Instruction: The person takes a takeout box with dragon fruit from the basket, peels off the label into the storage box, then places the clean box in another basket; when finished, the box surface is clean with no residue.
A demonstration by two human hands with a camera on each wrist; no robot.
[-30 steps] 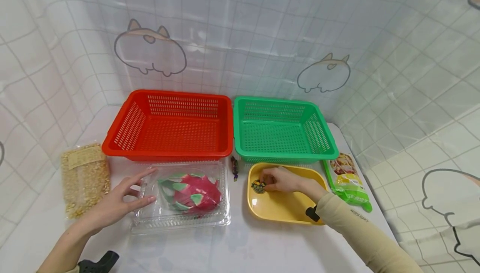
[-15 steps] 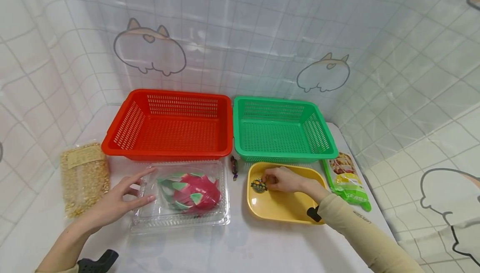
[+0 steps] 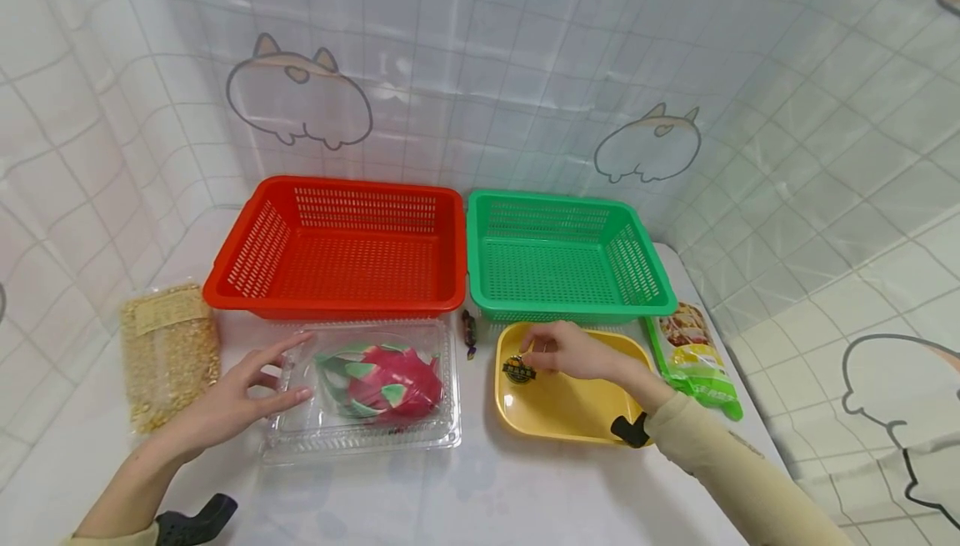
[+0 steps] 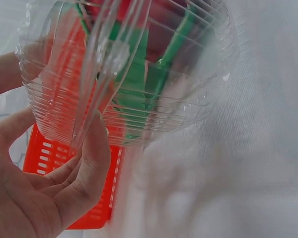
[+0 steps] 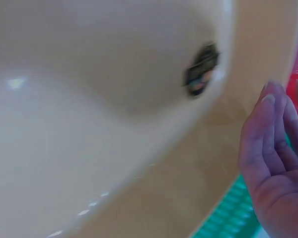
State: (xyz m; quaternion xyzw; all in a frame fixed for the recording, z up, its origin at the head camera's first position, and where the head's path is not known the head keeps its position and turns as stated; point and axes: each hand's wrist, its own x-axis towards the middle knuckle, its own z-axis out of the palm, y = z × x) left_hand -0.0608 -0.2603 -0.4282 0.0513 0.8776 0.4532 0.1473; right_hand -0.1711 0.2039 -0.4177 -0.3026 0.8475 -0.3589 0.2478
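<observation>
A clear lidded plastic box [image 3: 300, 446] holds a pink and green dragon fruit [image 3: 401, 388]. My left hand [image 3: 232, 400] touches the box's left side, thumb and index finger spread along it; in the left wrist view, fingertips [image 4: 97, 124] lie at the rim. My right hand [image 3: 573, 352] is over a shallow yellow tray [image 3: 577, 413]. Its fingers are loosely bent, with nothing visible between them. A small dark label [image 3: 519, 369] with gold print lies in the tray's left part, close to the fingertips. In the right wrist view, the label [image 5: 202, 70] shows apart from the hand.
A red basket [image 3: 360, 306] and a green basket [image 3: 570, 308] stand behind. A bag of yellow kernels [image 3: 172, 354] lies at left, a green food packet [image 3: 697, 363] at right. A small dark wrapped item [image 3: 469, 331] sits between box and tray.
My right hand has shifted slightly right and up, and more of the label shows, turned a little. The left hand and the box stay as they were.
</observation>
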